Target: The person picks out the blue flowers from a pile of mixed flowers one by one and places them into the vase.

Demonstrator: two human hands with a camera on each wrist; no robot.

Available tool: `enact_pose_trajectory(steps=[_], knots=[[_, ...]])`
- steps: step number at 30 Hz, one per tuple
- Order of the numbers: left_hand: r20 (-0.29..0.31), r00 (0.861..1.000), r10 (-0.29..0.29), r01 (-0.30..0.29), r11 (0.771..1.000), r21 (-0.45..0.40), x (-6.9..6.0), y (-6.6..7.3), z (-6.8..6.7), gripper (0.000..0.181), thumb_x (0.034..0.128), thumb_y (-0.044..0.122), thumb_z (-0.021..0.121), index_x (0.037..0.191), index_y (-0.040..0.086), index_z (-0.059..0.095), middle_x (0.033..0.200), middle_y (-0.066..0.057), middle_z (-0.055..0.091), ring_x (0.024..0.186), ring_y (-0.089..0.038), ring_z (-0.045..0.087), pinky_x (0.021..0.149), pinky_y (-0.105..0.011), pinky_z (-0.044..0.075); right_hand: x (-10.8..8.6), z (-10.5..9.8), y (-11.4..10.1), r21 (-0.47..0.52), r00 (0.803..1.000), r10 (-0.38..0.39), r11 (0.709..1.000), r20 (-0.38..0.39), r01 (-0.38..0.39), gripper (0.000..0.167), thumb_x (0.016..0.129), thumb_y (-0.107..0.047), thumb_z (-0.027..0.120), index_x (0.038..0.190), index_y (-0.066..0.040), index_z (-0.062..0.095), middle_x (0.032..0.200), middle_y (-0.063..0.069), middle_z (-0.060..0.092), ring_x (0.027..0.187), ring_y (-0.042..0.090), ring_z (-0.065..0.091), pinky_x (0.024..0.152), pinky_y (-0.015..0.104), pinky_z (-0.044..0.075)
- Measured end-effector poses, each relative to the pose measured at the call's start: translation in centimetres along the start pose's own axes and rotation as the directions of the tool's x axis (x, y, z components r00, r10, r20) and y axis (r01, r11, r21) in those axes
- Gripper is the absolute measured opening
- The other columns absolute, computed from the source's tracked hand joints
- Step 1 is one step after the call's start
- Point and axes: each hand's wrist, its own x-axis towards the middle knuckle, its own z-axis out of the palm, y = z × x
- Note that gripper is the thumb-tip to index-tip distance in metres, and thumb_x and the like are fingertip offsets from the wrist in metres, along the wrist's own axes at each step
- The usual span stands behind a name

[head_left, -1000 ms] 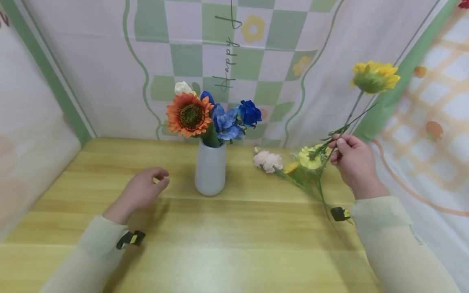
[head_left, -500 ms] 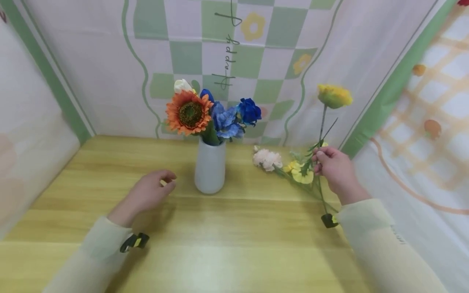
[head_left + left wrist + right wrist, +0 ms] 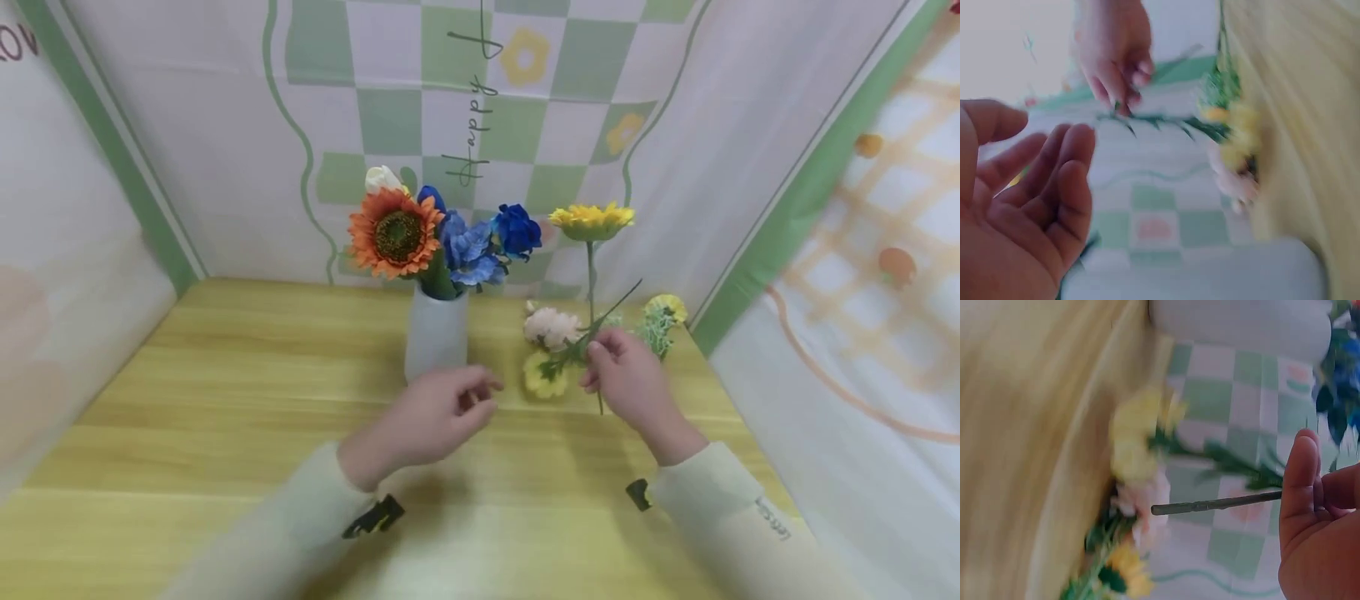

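My right hand pinches the green stem of an artificial yellow flower, held upright right of the vase. The stem's cut end juts out below the fingers. From the same grip a leafy shoot slants down to a pale yellow bloom; whether both share one stem, I cannot tell. My left hand, fingers loosely bent and holding nothing, hovers before the white vase, hiding part of its base. In the vase stand an orange sunflower, a white tulip and blue flowers.
Behind the right hand, a pale pink flower and a yellow flower with fine greenery lie on the wooden table. Printed cloth hangs behind the table and at both sides.
The right hand has carried the yellow flower left, toward the vase, with the pale yellow bloom now apart from the lying flowers. The left hand has moved right, across the vase's front.
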Motion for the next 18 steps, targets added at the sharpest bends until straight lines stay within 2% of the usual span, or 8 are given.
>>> enact_pose_trajectory(steps=[2, 5, 6, 9, 12, 18], knots=[[-0.026, 0.998, 0.064, -0.064, 0.998, 0.016, 1.6, 1.5, 0.5, 0.031, 0.0987, 0.016, 0.06, 0.128, 0.008, 0.063, 0.091, 0.007, 0.065, 0.074, -0.004, 0.059, 0.063, -0.021, 0.053, -0.5, 0.8, -0.2, 0.02, 1.0, 0.006, 1.0, 0.018, -0.006, 0.023, 0.106, -0.017, 0.045, 0.118, 0.001, 0.056, 0.096, 0.015, 0.065, 0.073, 0.025, 0.068, 0.064, 0.039, 0.059], [-0.049, 0.991, 0.123, -0.12, 0.991, 0.058, 4.0, 3.3, 1.0, 0.036, 0.0986, 0.013, 0.06, 0.134, 0.007, 0.059, 0.097, 0.002, 0.066, 0.067, -0.004, 0.058, 0.055, -0.02, 0.05, -1.0, 1.6, -0.7, 0.041, 0.999, 0.011, 0.999, 0.039, -0.013, 0.022, 0.106, -0.016, 0.046, 0.119, -0.001, 0.056, 0.098, 0.014, 0.065, 0.072, 0.024, 0.068, 0.063, 0.038, 0.059], [-0.055, 0.989, 0.136, -0.131, 0.987, 0.094, 4.8, 3.7, 1.2, 0.037, 0.0989, 0.013, 0.059, 0.136, 0.007, 0.058, 0.102, 0.0, 0.067, 0.072, -0.005, 0.059, 0.058, -0.019, 0.051, -1.1, 1.8, -0.8, 0.036, 0.999, 0.005, 0.999, 0.042, -0.006, 0.021, 0.106, -0.017, 0.047, 0.118, -0.002, 0.057, 0.094, 0.013, 0.066, 0.071, 0.024, 0.068, 0.062, 0.038, 0.059], [-0.045, 0.99, 0.136, -0.125, 0.973, 0.194, 6.9, 4.6, 1.8, 0.042, 0.1003, 0.016, 0.057, 0.141, 0.007, 0.053, 0.125, -0.006, 0.063, 0.098, -0.012, 0.064, 0.08, -0.023, 0.054, -1.4, 2.3, -1.2, 0.001, 0.999, -0.021, 1.0, 0.037, 0.021, 0.019, 0.104, -0.019, 0.049, 0.112, -0.005, 0.059, 0.085, 0.009, 0.067, 0.067, 0.023, 0.066, 0.057, 0.038, 0.057], [-0.059, 0.993, 0.105, -0.086, 0.96, 0.265, 8.4, 5.0, 2.5, 0.047, 0.1005, 0.018, 0.057, 0.146, 0.008, 0.048, 0.141, -0.008, 0.054, 0.127, -0.018, 0.052, 0.102, -0.029, 0.044, -1.9, 2.7, -1.4, -0.039, 0.998, -0.051, 0.998, 0.028, 0.052, 0.017, 0.103, -0.019, 0.049, 0.106, -0.006, 0.06, 0.077, 0.006, 0.066, 0.063, 0.022, 0.064, 0.054, 0.037, 0.054], [-0.106, 0.993, 0.047, -0.017, 0.965, 0.263, 10.2, 4.9, 3.6, 0.048, 0.099, 0.015, 0.056, 0.146, 0.008, 0.049, 0.133, -0.007, 0.061, 0.118, -0.019, 0.059, 0.093, -0.031, 0.05, -2.6, 3.4, -1.6, -0.008, 0.996, -0.084, 0.996, 0.022, 0.084, 0.016, 0.104, -0.015, 0.047, 0.105, -0.007, 0.061, 0.073, 0.005, 0.065, 0.062, 0.021, 0.064, 0.054, 0.037, 0.054]])
